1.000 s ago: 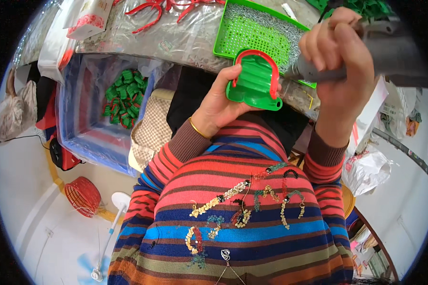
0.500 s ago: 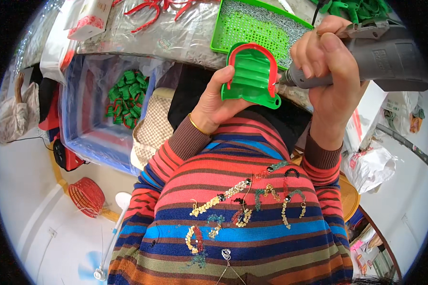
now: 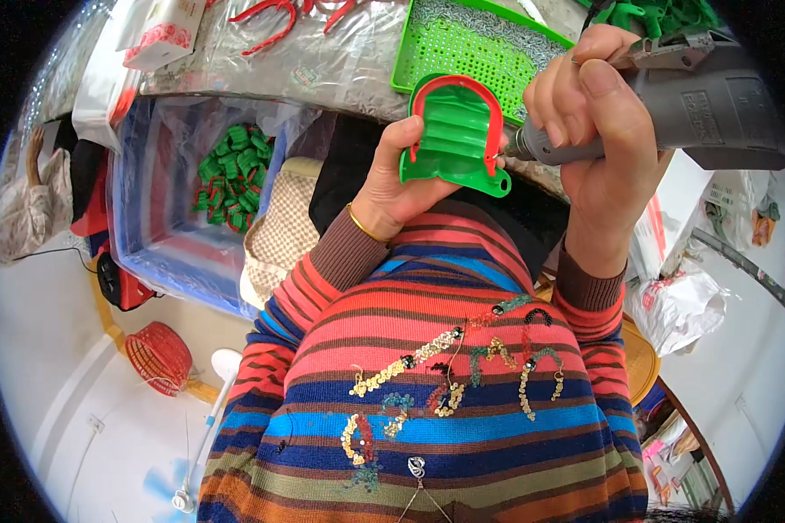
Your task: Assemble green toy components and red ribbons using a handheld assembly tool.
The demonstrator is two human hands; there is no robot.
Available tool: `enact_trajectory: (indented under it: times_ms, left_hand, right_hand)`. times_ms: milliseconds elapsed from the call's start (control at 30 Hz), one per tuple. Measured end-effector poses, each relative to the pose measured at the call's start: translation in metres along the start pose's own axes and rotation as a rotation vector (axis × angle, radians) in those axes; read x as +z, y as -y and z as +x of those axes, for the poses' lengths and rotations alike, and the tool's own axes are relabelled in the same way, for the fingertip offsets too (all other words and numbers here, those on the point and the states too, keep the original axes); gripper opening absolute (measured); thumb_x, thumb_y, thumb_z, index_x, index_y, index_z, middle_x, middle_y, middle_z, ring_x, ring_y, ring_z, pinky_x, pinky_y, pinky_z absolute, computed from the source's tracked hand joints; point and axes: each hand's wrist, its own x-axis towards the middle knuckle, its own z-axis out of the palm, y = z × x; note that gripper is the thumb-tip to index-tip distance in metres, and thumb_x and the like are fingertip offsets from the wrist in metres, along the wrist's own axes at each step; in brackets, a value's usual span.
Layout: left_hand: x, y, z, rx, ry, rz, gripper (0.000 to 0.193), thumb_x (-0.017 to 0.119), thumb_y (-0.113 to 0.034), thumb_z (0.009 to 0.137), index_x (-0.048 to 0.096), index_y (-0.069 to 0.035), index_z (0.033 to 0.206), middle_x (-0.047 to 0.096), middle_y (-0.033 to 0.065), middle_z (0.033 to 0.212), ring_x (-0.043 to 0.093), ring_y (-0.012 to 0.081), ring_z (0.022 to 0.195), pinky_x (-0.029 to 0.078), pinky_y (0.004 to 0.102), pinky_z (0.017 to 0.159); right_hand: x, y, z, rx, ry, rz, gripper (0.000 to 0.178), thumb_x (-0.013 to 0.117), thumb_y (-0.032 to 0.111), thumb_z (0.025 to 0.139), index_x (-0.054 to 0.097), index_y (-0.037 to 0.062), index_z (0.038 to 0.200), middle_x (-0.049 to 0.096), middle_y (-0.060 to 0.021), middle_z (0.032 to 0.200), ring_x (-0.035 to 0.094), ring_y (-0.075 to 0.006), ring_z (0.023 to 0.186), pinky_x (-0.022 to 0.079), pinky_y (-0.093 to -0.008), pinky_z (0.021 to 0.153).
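My left hand (image 3: 391, 185) is closed around a green plastic scoop-shaped piece (image 3: 453, 131), its thumb on the left edge. A red U-shaped handle (image 3: 494, 103) arches over the piece, its ends at the two sides. My right hand (image 3: 615, 131) grips a grey power screwdriver (image 3: 693, 109) from the right. The tool's tip points left and meets the lower right end of the red handle, or comes very near it; a screw there is too small to make out.
Beyond my hands, a bright green tray (image 3: 462, 48) holds many small metal screws. Red handles (image 3: 266, 22) lie on the plastic-covered table (image 3: 235, 74). At left, a lined blue crate (image 3: 153, 253) contains green and red pieces (image 3: 235, 174). More green parts (image 3: 663, 17) sit at the far right.
The green piece has shifted slightly left and up, turning a little in my left hand. My right hand and the screwdriver have followed it slightly left.
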Motion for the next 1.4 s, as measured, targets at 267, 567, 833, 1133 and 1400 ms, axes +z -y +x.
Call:
enact_trajectory:
  times_ms: [267, 567, 833, 1133, 1400]
  left_hand:
    - [0.0, 0.0, -0.001, -0.015, -0.024, -0.037, 0.065, 0.061, -0.041, 0.08, 0.046, 0.002, 0.127, 0.056, 0.0195, 0.12, 0.055, 0.0308, 0.111, 0.039, 0.0477, 0.101]
    - [-0.007, 0.0, 0.0, -0.021, -0.002, -0.105, 0.061, 0.063, -0.037, 0.08, 0.047, 0.0, 0.126, 0.057, 0.0164, 0.119, 0.055, 0.0283, 0.111, 0.039, 0.0488, 0.102]
    - [0.005, -0.004, -0.004, -0.034, -0.05, -0.03, 0.067, 0.061, -0.04, 0.081, 0.043, 0.001, 0.13, 0.054, 0.0204, 0.124, 0.052, 0.0304, 0.116, 0.041, 0.0484, 0.1]
    - [0.01, -0.003, -0.01, -0.116, -0.116, -0.122, 0.061, 0.058, -0.04, 0.085, 0.045, 0.001, 0.128, 0.058, 0.021, 0.119, 0.057, 0.0315, 0.11, 0.044, 0.0454, 0.097]
    - [0.01, -0.001, -0.009, -0.13, 0.009, 0.059, 0.062, 0.056, -0.039, 0.086, 0.042, 0.002, 0.13, 0.055, 0.0232, 0.12, 0.059, 0.0328, 0.105, 0.046, 0.043, 0.093]
  right_hand:
    - [0.001, -0.002, -0.001, 0.024, -0.001, 0.015, 0.016, 0.049, 0.013, 0.089, 0.051, -0.0001, 0.099, 0.039, 0.0002, 0.056, 0.038, -0.0107, 0.049, 0.033, -0.0282, 0.054]
    - [-0.001, -0.007, -0.004, -0.02, 0.034, 0.027, 0.014, 0.049, 0.011, 0.089, 0.052, 0.0007, 0.097, 0.039, -0.0001, 0.055, 0.038, -0.0111, 0.049, 0.033, -0.0284, 0.053]
    - [0.0, -0.01, -0.004, -0.058, 0.07, 0.031, 0.013, 0.05, 0.012, 0.088, 0.051, 0.0025, 0.098, 0.038, 0.0004, 0.055, 0.037, -0.0111, 0.048, 0.033, -0.0283, 0.052]
    - [0.002, 0.013, -0.006, 0.033, 0.172, 0.045, 0.02, 0.055, 0.021, 0.09, 0.048, 0.0081, 0.103, 0.042, 0.0048, 0.058, 0.038, -0.0078, 0.048, 0.032, -0.0262, 0.05]
    - [-0.024, 0.015, 0.037, -0.004, 0.07, 0.028, 0.016, 0.049, 0.019, 0.092, 0.051, 0.0063, 0.101, 0.036, 0.0059, 0.057, 0.036, -0.0087, 0.05, 0.031, -0.0268, 0.055]
